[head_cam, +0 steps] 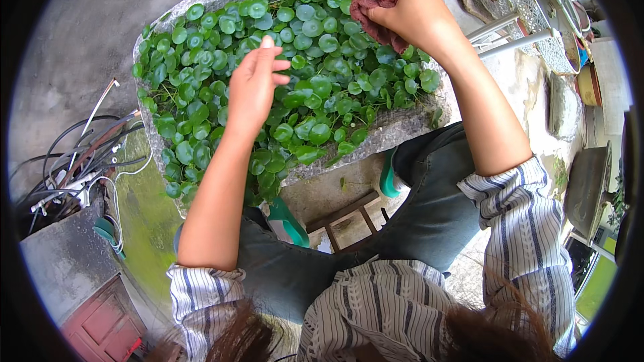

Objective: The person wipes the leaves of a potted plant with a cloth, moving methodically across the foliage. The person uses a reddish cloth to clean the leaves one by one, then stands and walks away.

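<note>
Round-leaved green pennywort plants (312, 85) fill a rough stone trough (397, 128) in front of me. My right hand (415, 12) grips a crumpled maroon cloth (377, 12) over the trough's right part, close to the leaves. Over the middle left of the foliage, my left hand (257, 78) has its fingers apart and holds nothing; whether it touches a leaf I cannot tell.
Tangled cables and hoses (75, 161) lie at the left. A white metal stand (538, 20), a stone block (563, 105) and a dark planter (588, 191) are on the right. Between my legs is a wooden frame (347, 216).
</note>
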